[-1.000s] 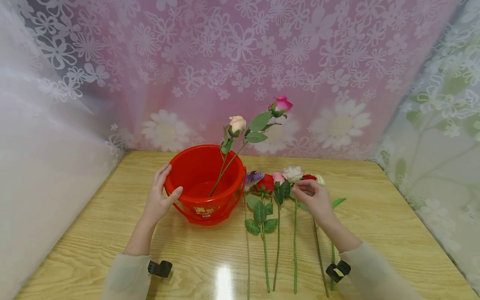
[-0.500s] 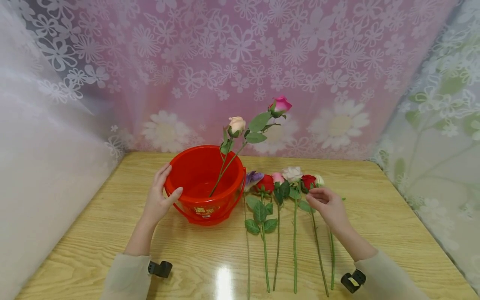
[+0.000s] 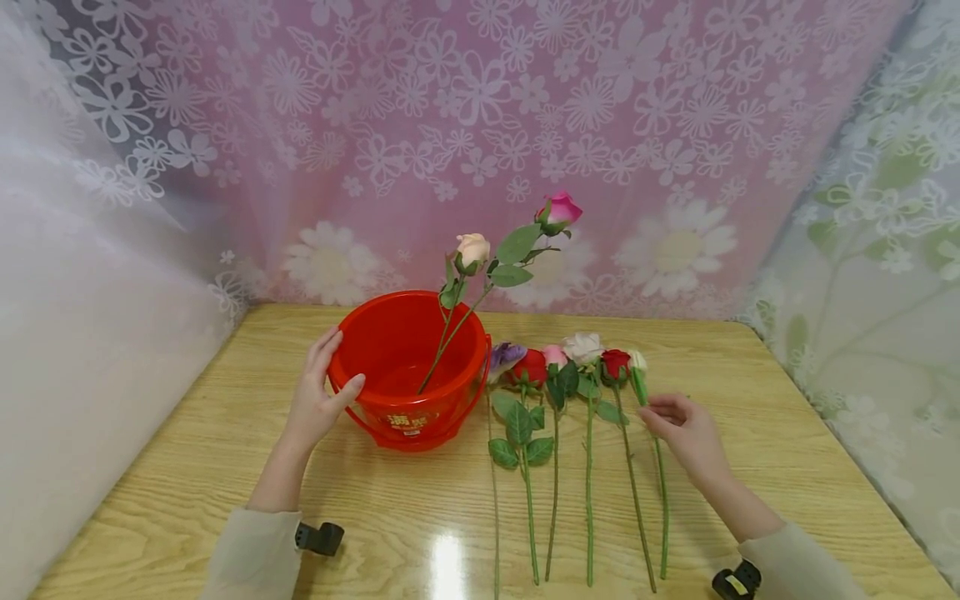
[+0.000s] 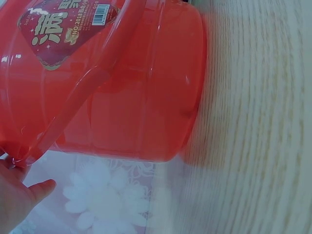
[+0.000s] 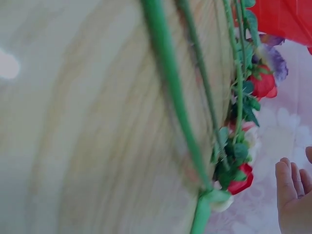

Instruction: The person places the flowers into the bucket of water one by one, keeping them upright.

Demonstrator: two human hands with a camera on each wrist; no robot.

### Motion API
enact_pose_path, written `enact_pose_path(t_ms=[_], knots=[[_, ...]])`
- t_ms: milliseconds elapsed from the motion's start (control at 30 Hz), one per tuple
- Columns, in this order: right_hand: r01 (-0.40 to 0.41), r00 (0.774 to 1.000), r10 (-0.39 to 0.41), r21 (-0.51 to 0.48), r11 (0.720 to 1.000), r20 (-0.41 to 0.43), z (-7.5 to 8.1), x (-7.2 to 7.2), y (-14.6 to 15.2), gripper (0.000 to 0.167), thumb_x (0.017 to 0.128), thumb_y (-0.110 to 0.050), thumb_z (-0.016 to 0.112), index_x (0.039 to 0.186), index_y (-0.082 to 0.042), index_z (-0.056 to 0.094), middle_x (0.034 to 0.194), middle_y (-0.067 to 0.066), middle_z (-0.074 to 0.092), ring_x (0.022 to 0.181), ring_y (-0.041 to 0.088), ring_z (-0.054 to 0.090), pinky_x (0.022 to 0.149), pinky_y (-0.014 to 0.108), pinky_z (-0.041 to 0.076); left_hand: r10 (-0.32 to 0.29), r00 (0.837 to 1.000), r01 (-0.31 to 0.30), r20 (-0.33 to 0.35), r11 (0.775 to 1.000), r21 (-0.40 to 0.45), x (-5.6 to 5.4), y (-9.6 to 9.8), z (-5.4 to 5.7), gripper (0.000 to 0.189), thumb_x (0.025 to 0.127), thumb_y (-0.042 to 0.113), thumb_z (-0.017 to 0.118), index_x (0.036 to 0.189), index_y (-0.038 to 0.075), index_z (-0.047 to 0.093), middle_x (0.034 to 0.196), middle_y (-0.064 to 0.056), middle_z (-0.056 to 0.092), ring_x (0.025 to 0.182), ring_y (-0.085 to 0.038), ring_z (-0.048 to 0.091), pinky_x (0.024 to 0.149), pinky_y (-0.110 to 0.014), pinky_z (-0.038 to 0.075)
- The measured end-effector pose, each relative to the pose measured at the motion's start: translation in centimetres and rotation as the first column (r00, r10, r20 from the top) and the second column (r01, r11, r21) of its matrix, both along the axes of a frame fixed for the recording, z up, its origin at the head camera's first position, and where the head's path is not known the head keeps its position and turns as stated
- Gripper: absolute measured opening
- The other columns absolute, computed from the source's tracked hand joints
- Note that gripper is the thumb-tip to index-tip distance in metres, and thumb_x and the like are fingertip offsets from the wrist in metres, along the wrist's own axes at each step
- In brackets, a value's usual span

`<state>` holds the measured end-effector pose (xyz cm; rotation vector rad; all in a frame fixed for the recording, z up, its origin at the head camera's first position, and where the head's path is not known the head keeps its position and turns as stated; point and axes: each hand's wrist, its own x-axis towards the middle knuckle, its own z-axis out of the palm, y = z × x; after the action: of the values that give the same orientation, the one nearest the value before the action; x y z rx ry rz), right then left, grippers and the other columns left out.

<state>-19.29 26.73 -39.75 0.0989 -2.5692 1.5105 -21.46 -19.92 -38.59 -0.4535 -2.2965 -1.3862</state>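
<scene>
My left hand (image 3: pixel 315 396) holds the rim of a red plastic bucket (image 3: pixel 412 421), fingers at its left side and thumb at the near rim. The left wrist view shows the bucket's wall (image 4: pixel 122 112) and part of that hand (image 4: pixel 19 195). Inside lean a cream rose (image 3: pixel 472 252) and a bright pink rose (image 3: pixel 560 210). My right hand (image 3: pixel 688 437) hovers beside a white flower (image 3: pixel 637 360) with a green stem (image 3: pixel 663 517), fingers slightly bent and holding nothing. In the right wrist view, the right hand (image 5: pixel 295 197) appears apart from the stems.
Left of the white flower lie a red rose (image 3: pixel 616 365), a large white flower (image 3: pixel 583 347), a pink one (image 3: pixel 555 357), another red rose (image 3: pixel 531 367) and a purple flower (image 3: pixel 507 358). They rest on a wooden table (image 3: pixel 787 467). Floral curtains (image 3: pixel 480 100) surround it.
My right hand has moved right and toward the near side, from over the red rose to beside the white flower's stem, uncovering the red rose. The left hand and bucket stay put.
</scene>
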Motion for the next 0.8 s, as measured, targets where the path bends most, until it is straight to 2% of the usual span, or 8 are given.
enact_pose_path(t_ms=[300, 367, 600, 800], knots=[[0.044, 0.999, -0.045, 0.068, 0.997, 0.007, -1.1, 0.1, 1.9, 0.036, 0.087, -0.018, 0.057, 0.109, 0.010, 0.051, 0.095, 0.018, 0.058, 0.076, 0.005, 0.058, 0.065, 0.024, 0.050, -0.004, 1.000, 0.004, -0.013, 1.000, 0.009, 0.0, 0.0, -0.2, 0.064, 0.081, 0.011, 0.061, 0.134, -0.005, 0.030, 0.140, -0.013, 0.023, 0.121, -0.035, 0.029, 0.087, -0.054, 0.036], [0.039, 0.999, -0.040, 0.081, 0.996, 0.014, -1.3, 0.1, 2.1, 0.036, 0.087, -0.018, 0.057, 0.108, 0.010, 0.051, 0.095, 0.019, 0.058, 0.076, 0.007, 0.058, 0.066, 0.026, 0.051, -0.004, 1.000, 0.004, -0.011, 1.000, 0.012, 0.0, 0.0, -0.2, 0.063, 0.081, 0.011, 0.060, 0.134, -0.005, 0.031, 0.140, -0.013, 0.023, 0.122, -0.034, 0.029, 0.088, -0.053, 0.036], [0.020, 0.999, -0.027, 0.161, 0.987, 0.040, -1.8, 0.1, 2.6, 0.034, 0.086, -0.016, 0.058, 0.106, 0.011, 0.053, 0.092, 0.018, 0.059, 0.072, 0.002, 0.054, 0.061, 0.022, 0.049, 0.003, 1.000, -0.003, -0.008, 1.000, 0.006, 0.0, 0.1, -0.2, 0.063, 0.081, 0.013, 0.060, 0.134, -0.004, 0.031, 0.140, -0.013, 0.023, 0.122, -0.034, 0.029, 0.088, -0.053, 0.036], [-0.014, 0.996, -0.008, 0.239, 0.971, 0.093, -2.0, 0.3, 2.8, 0.032, 0.085, -0.014, 0.058, 0.105, 0.011, 0.054, 0.089, 0.014, 0.059, 0.076, 0.015, 0.055, 0.059, 0.023, 0.047, 0.000, 1.000, 0.000, -0.008, 1.000, 0.013, 0.0, 0.1, -0.1, 0.064, 0.081, 0.013, 0.060, 0.134, -0.005, 0.031, 0.140, -0.013, 0.023, 0.122, -0.034, 0.029, 0.088, -0.053, 0.036]])
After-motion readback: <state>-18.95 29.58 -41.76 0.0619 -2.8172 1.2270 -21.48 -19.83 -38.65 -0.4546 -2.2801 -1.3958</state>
